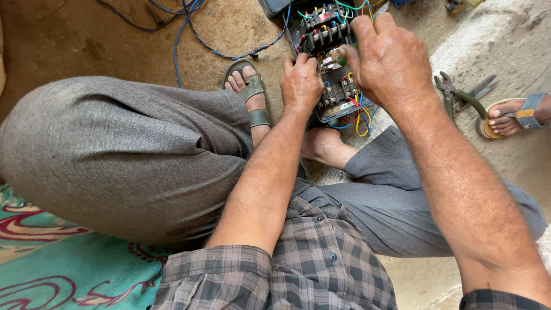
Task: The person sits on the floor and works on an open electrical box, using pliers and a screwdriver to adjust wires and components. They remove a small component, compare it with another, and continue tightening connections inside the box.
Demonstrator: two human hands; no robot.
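I see the panel [333, 63] at twelve o'clock on the dirt floor, an open electrical box with black terminal blocks and red, yellow, blue and green wires. My left hand [301, 85] rests curled on its left edge, knuckles up, fingers folded down against the blocks; I cannot tell if it grips anything. My right hand [385, 57] hovers over the panel's upper right, fingers pinched shut on a green-handled tool [343, 58] whose tip I cannot make out. At two o'clock, pliers [459, 95] lie on the pale slab, touching a sandalled foot [511, 117] that may be another person's. A blue cable [201, 40] trails off at eleven o'clock. My own sandal [249, 92] sits just left of the left hand, my bare foot [327, 146] just below the panel. A teal mat [63, 264] lies at eight o'clock.
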